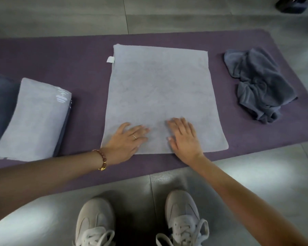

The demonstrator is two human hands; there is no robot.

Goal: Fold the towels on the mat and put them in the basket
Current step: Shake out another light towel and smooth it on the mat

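A light grey towel (160,89) lies spread flat in the middle of the purple mat (78,55), with a small white tag at its far left corner. My left hand (126,141) and my right hand (183,137) both rest flat on its near edge, fingers straight and pointing toward each other. At the mat's left end sits a folded light grey towel (34,119) on top of a darker folded one. A crumpled dark grey towel (258,82) lies at the right end of the mat. No basket is in view.
Grey floor tiles (185,13) surround the mat. My two pale sneakers (139,219) stand on the floor just in front of the mat. A dark object (292,4) sits at the far top right corner.
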